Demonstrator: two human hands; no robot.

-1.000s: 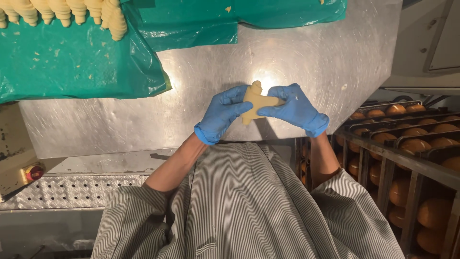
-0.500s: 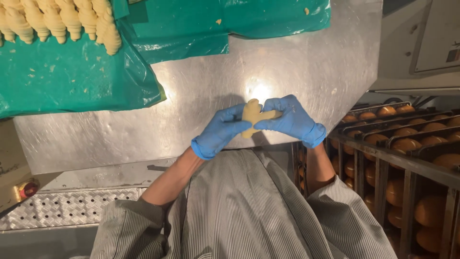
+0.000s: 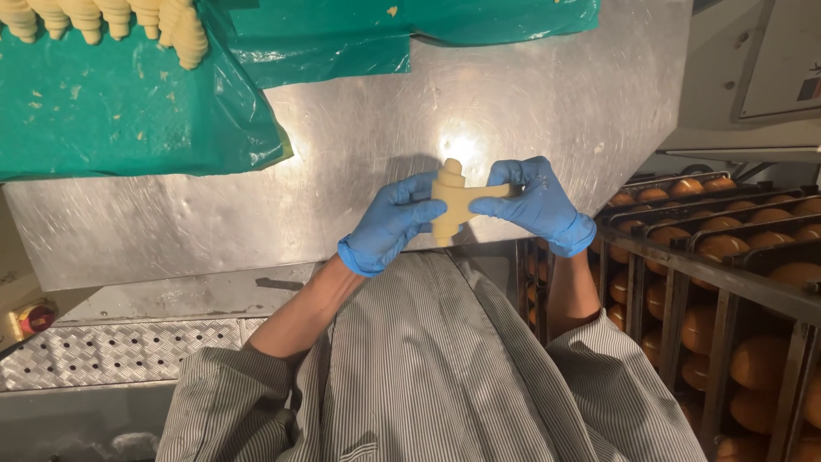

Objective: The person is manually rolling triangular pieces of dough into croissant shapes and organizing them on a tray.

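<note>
Striped sleeves [image 3: 410, 385] fill the near view. Above them, the left hand [image 3: 393, 221] and right hand [image 3: 534, 204], both in blue gloves, pinch a raw dough piece [image 3: 451, 199] from either side, raised over the steel table [image 3: 359, 145]. Right: racks of baked rolls [image 3: 727, 282]. Farther: green plastic [image 3: 120, 111] bearing shaped dough [image 3: 111, 21].

A single camera, worn on the person's head, looks steeply down and a little forward. It sits close: the striped shirt [image 3: 428, 368] fills the lower part of the view and both gloved hands meet just above the tabletop's [image 3: 359, 162] near edge, at mid-frame. The tabletop runs up to the far edge, where green plastic sheeting [image 3: 128, 111] lies. A rack of baked rolls [image 3: 727, 282] stands off the right edge. No second view shares the scene.
</note>
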